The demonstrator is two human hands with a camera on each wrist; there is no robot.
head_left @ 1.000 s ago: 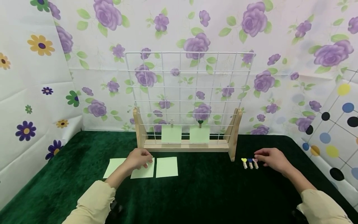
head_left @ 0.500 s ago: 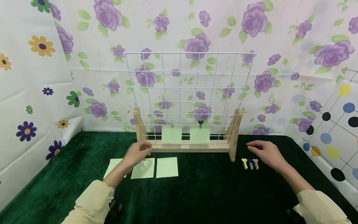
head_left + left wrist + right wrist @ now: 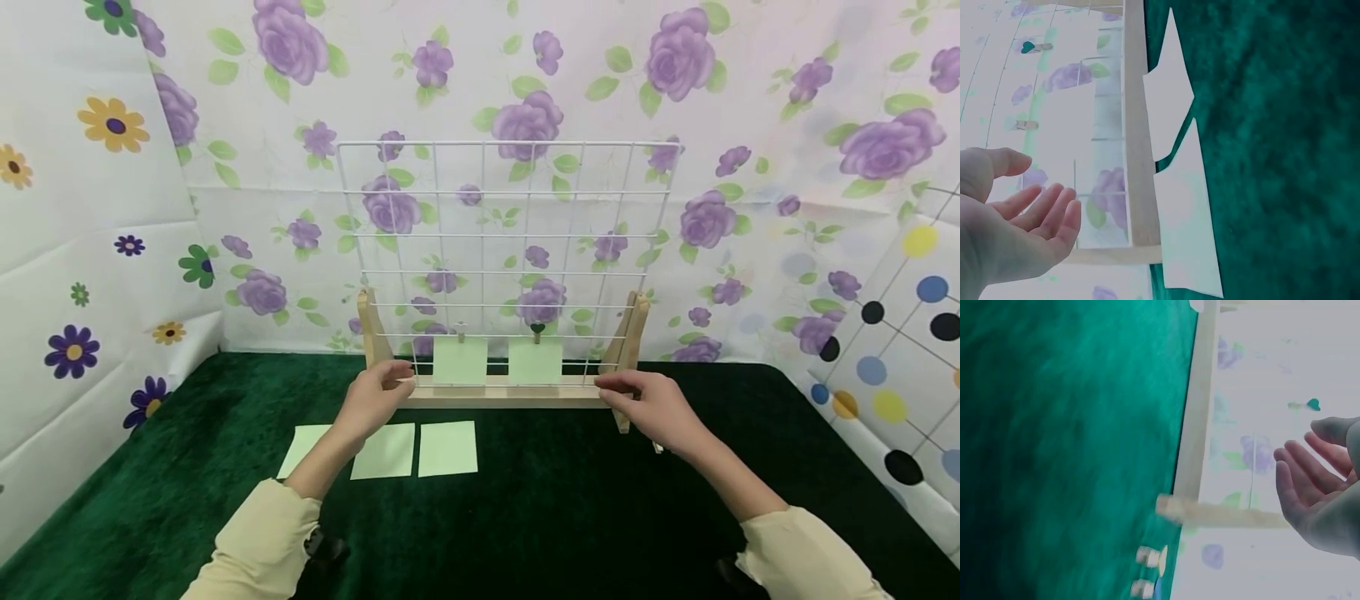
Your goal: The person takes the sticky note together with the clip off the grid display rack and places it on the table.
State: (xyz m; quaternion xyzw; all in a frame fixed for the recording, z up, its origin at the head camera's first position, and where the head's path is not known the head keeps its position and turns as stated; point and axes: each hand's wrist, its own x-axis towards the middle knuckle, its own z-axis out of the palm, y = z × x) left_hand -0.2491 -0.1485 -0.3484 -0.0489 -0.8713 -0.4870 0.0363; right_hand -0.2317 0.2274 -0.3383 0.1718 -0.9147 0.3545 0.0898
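Note:
My left hand, fingers loosely bent and holding nothing, hovers before the left end of the wire grid rack. My right hand, likewise holding nothing, is in front of the rack's right wooden leg. Two pale green paper squares hang on the lower grid: the left paper under a whitish clothespin, the right paper under a clothespin with a dark green heart. In the right wrist view, a clothespin with a yellow edge lies beside a blue-edged one; my right hand mostly hides them in the head view.
Three more pale green squares lie in a row on the dark green cloth: a left square, a middle square and a right square. Flower-patterned sheets stand behind and at the left, a dotted sheet at the right.
My right hand has left the clothespins and moved left to the rack's right leg. My left hand has risen from above the loose papers to the rack's left end. Papers and rack stay put.

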